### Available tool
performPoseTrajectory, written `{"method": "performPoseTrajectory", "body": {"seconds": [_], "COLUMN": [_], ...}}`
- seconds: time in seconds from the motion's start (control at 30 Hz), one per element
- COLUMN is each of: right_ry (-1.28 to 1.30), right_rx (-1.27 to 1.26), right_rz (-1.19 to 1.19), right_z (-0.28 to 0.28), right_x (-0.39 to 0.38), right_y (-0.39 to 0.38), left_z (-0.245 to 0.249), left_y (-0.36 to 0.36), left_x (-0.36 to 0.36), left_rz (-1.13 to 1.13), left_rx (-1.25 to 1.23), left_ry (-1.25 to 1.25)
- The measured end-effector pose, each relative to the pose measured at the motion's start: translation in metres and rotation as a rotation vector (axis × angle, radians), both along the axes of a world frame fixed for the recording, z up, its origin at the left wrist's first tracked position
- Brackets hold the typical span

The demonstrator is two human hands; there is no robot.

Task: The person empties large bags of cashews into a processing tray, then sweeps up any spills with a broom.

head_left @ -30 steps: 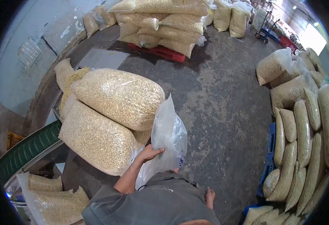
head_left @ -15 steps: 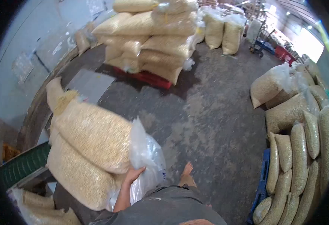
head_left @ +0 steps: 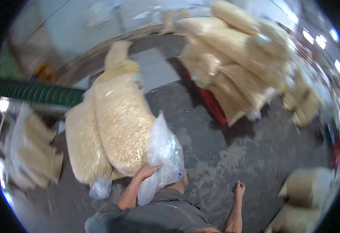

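Worn, dark concrete floor point(head_left: 206, 145) extends below a pale wall point(head_left: 75, 33). Two clear sacks of pale kernels point(head_left: 119, 116) lie side by side and overlapping, just beyond the person. The left hand point(head_left: 148, 171) is clamped on loose translucent plastic point(head_left: 164, 149) with blue print, at the upper sack's near end. The right hand's state cannot be told. A green ribbed conveyor point(head_left: 38, 92) stands left; stacked sacks point(head_left: 236, 58) rest on a red pallet point(head_left: 212, 103) at right.
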State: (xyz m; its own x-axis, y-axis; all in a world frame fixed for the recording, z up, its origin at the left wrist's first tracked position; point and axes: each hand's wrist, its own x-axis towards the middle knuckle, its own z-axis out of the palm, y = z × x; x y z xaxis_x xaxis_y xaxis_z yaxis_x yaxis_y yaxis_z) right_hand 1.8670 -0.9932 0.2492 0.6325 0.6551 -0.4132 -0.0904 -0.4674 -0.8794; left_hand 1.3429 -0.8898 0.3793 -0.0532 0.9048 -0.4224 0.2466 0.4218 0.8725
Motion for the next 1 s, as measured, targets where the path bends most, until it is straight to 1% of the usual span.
{"method": "performPoseTrajectory", "body": {"seconds": [0.03,0.07,0.1,0.17,0.23,0.27,0.3,0.33,0.37,0.4,0.43,0.5,0.53,0.57,0.6,0.63,0.67,0.7,0.77,0.87,0.9,0.93,1.0], "right_ry": [0.041,0.027,0.02,0.035,0.093,0.438,0.249,0.217,0.193,0.033,-0.12,0.029,-0.127,-0.282,-0.27,-0.101,0.064,0.069,-0.039,-0.041,0.152,0.152,0.125], "right_rx": [0.049,0.068,0.085,0.033,-0.031,-0.046,-0.267,-0.357,-0.45,-0.349,-0.244,-0.138,-0.161,-0.186,-0.203,-0.308,-0.408,-0.421,-0.419,-0.465,-0.333,-0.32,-0.396], "right_rz": [-0.003,0.091,0.17,0.291,0.339,0.166,0.294,0.357,0.404,0.645,0.875,0.827,0.902,0.982,0.959,0.808,0.654,0.64,0.736,0.728,0.777,0.789,0.593], "right_z": [0.006,0.0,-0.014,-0.021,-0.041,-0.067,-0.073,-0.057,-0.022,-0.037,-0.051,-0.049,-0.061,-0.074,-0.071,-0.061,-0.047,-0.032,-0.015,-0.053,-0.061,-0.063,-0.057], "right_x": [0.001,0.009,0.018,0.024,0.022,0.025,0.022,0.003,-0.022,-0.02,-0.024,-0.042,-0.045,-0.045,-0.056,-0.07,-0.081,-0.088,-0.098,-0.079,-0.062,-0.063,-0.058], "right_y": [0.043,0.077,0.098,0.14,0.164,0.174,0.184,0.192,0.205,0.212,0.219,0.249,0.266,0.28,0.295,0.318,0.341,0.359,0.402,0.462,0.48,0.508,0.57], "left_z": [-0.015,-0.026,-0.029,-0.025,-0.027,-0.03,-0.01,0.002,0.012,0.017,0.02,0.023,0.017,0.007,-0.004,-0.011,-0.012,-0.009,-0.005,-0.003,-0.007,-0.005,0.004], "left_y": [0.016,0.028,0.036,0.076,0.106,0.117,0.132,0.144,0.154,0.162,0.167,0.188,0.198,0.202,0.209,0.222,0.237,0.253,0.29,0.356,0.38,0.41,0.464], "left_x": [-0.001,-0.002,0.002,0.013,0.01,0.014,0.012,0.008,0.003,0.001,0.0,-0.011,-0.016,-0.022,-0.027,-0.031,-0.033,-0.034,-0.034,-0.034,-0.035,-0.036,-0.034], "left_rz": [-0.058,-0.125,-0.05,-0.136,-0.065,-0.036,-0.008,-0.007,0.068,0.128,0.087,0.27,0.234,0.308,0.386,0.417,0.398,0.413,0.451,0.445,0.462,0.473,0.524], "left_rx": [-0.068,-0.139,-0.147,-0.137,-0.164,-0.186,-0.283,-0.302,-0.312,-0.325,-0.347,-0.221,-0.237,-0.204,-0.169,-0.09,-0.103,-0.111,-0.099,-0.073,-0.071,-0.058,-0.176], "left_ry": [0.043,0.082,0.078,0.248,0.255,0.265,0.255,0.232,0.24,0.256,0.253,0.055,0.061,0.066,0.071,0.025,0.027,0.021,-0.002,-0.02,-0.052,-0.05,-0.011]}}
